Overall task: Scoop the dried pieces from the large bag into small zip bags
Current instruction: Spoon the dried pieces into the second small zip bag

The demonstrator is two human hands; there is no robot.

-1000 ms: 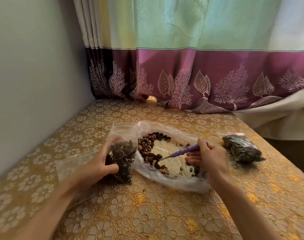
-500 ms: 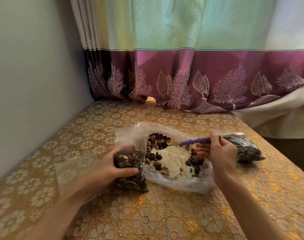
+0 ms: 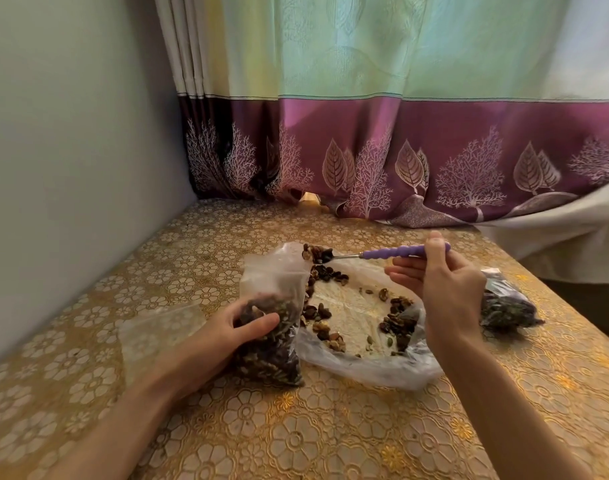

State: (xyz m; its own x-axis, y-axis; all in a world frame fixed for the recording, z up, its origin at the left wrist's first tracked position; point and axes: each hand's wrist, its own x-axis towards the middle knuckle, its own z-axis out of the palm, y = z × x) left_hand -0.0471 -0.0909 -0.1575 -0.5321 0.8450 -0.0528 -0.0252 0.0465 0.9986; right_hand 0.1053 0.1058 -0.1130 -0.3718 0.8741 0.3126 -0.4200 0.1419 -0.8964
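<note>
The left hand [image 3: 226,336] grips a small zip bag [image 3: 273,317] upright on the worktop [image 3: 330,438], thumb across its front and fingers curled behind it. The bag is about half full of dark dried pieces, and its open mouth stands at twelve o'clock from the hand. The right hand [image 3: 445,289] pinches the purple handle of a spoon [image 3: 372,253], thumb on top and fingers curled below. The spoon lies almost level, its bowl heaped with dried pieces [image 3: 316,252] just beside the mouth of the small bag, at its two o'clock edge. Between the two hands the large bag [image 3: 365,365] lies flat and open on the worktop, with dried pieces scattered in a loose ring inside it. A filled zip bag [image 3: 503,306] lies at three o'clock of the right hand, partly hidden by the wrist. An empty clear bag [image 3: 157,330] lies flat at nine o'clock of the left hand. A purple and green curtain [image 3: 400,150] hangs at the far edge.
</note>
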